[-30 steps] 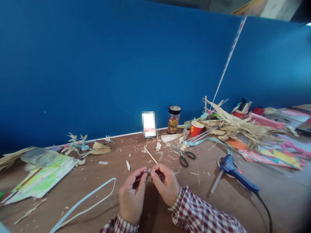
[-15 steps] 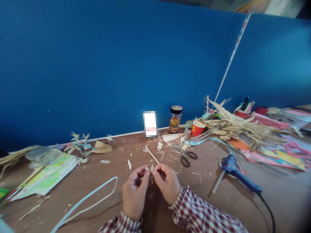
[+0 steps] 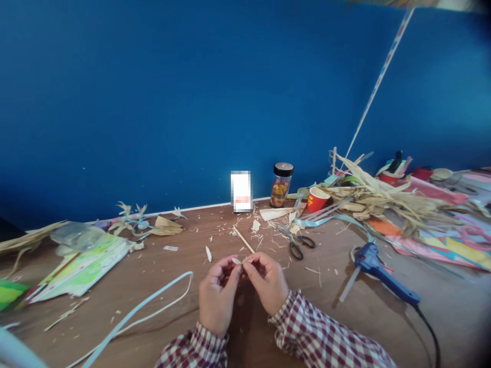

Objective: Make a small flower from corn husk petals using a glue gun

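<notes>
My left hand [image 3: 218,296] and my right hand [image 3: 269,286] meet fingertip to fingertip over the brown table. Between them they pinch a small pale piece of corn husk [image 3: 236,260], cut like a petal; most of it is hidden by the thumbs and fingers. A thin wooden stick [image 3: 244,239] runs away from behind my right fingers, and I cannot tell whether they touch it. Just beyond my left hand lies a loose pale petal [image 3: 208,253]. Black-handled scissors [image 3: 301,247] rest past my right hand, among husk scraps [image 3: 255,225].
A blue glue gun [image 3: 387,271] with a cord lies at right. Behind are a lidded jar [image 3: 281,186], a red paper cup [image 3: 317,200] and a heap of dried husks [image 3: 378,197]. At left are a light-blue strip [image 3: 148,298], a painted sheet [image 3: 86,266] and husk flowers [image 3: 134,212].
My fingertips have drawn closer together, and the pale petal between them now lies flatter instead of pointing up. The view has shifted slightly, moving the table things right and a little up.
</notes>
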A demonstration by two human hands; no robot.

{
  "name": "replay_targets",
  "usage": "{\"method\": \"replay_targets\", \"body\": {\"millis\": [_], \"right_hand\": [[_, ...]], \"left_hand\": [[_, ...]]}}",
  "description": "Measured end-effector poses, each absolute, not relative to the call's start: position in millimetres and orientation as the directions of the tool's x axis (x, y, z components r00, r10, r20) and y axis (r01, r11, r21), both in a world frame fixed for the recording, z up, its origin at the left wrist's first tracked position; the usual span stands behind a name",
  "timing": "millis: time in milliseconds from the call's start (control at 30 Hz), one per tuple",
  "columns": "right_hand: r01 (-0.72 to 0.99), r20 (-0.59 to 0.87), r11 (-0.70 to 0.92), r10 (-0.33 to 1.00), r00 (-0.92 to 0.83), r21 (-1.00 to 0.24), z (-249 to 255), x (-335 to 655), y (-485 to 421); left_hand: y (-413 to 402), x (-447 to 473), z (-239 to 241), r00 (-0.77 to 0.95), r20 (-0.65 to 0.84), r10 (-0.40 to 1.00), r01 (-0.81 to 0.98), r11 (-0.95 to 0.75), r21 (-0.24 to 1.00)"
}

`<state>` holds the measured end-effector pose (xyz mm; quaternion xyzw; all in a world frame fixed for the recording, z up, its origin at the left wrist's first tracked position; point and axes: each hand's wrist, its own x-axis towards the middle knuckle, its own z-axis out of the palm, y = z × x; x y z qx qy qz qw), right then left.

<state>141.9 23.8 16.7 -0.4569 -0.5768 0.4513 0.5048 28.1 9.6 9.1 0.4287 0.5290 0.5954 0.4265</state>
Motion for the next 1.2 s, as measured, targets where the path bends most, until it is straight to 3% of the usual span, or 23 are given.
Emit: {"method": "replay_targets", "body": {"millis": [433,733,1200], "right_hand": [[-0.015,0.116,0.115,0.992,-0.053,-0.993,9.0,137.2,24.7],[-0.099,0.058,0.053,0.998,-0.038,-0.994,10.9,135.7,24.2],[-0.04,0.057,0.056,0.998,-0.033,-0.998,8.0,135.6,26.0]], "left_hand": [[8.4,31.8,9.4,-0.333,0.106,0.937,0.065,-0.089,0.994],[10.9,34.3,10.0,-0.308,0.071,0.949,0.017,-0.07,0.997],[14.4,36.7,6.0,-0.273,0.001,0.962,-0.11,-0.032,0.993]]}}
